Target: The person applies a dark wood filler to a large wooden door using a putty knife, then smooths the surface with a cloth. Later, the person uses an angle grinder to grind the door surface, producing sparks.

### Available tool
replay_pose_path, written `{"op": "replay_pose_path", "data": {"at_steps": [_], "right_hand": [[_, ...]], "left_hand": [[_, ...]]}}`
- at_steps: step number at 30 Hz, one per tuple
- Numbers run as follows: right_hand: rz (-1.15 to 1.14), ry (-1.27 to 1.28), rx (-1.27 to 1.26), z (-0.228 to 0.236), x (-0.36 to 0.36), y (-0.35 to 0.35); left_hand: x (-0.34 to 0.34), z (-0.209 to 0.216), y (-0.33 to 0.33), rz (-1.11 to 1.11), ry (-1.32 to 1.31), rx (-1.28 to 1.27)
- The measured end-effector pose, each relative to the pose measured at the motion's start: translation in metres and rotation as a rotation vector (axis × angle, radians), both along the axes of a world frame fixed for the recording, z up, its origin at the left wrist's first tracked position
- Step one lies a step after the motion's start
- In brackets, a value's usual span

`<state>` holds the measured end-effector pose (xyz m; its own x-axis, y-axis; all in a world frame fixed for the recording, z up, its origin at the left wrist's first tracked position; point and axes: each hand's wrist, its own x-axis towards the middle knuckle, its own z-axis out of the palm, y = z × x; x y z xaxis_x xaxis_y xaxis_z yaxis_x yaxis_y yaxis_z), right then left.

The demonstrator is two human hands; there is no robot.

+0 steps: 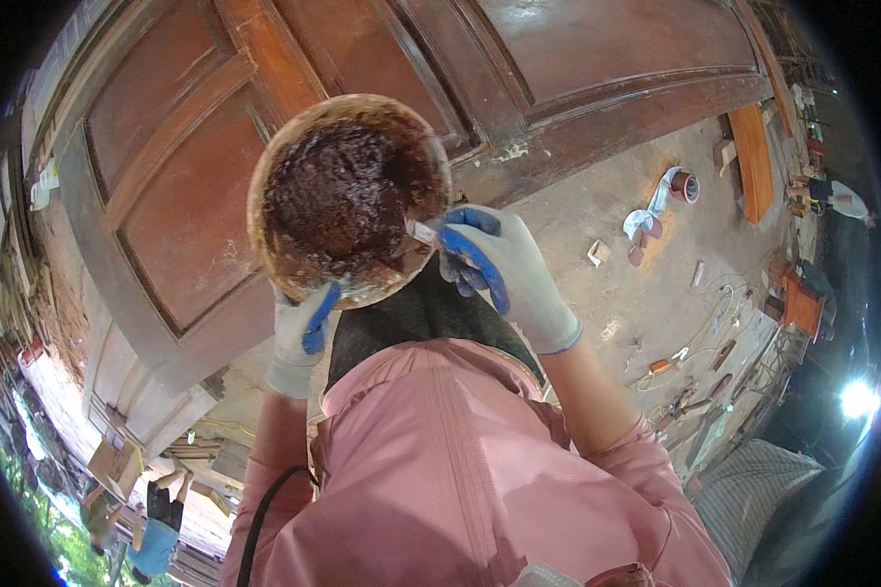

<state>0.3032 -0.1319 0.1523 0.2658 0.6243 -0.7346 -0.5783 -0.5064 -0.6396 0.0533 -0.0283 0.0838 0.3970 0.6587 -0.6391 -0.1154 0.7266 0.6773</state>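
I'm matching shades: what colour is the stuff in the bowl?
The stuff is dark reddish brown, clearest in the head view.

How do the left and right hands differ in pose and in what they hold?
The left hand grips the bowl at its near rim, while the right hand holds a small pale tool at the bowl's right side. The left hand's fingers are mostly hidden by the bowl; the right hand's curled fingers are in plain view. Both wear pale gloves with blue coating.
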Motion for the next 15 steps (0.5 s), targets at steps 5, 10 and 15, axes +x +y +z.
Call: {"op": "replay_pose_path", "data": {"at_steps": [5, 10, 15], "right_hand": [[0.024, 0.008, 0.033, 0.001, -0.013, 0.019], [-0.014, -0.041, 0.018, -0.001, -0.035, 0.034], [-0.125, -0.164, 0.039, -0.031, -0.054, 0.041]], "left_hand": [[0.005, 0.004, -0.002, -0.096, -0.010, 0.056], [0.006, -0.005, 0.004, -0.218, -0.083, 0.028], [0.013, 0.003, 0.009, -0.295, -0.054, 0.169]]}}
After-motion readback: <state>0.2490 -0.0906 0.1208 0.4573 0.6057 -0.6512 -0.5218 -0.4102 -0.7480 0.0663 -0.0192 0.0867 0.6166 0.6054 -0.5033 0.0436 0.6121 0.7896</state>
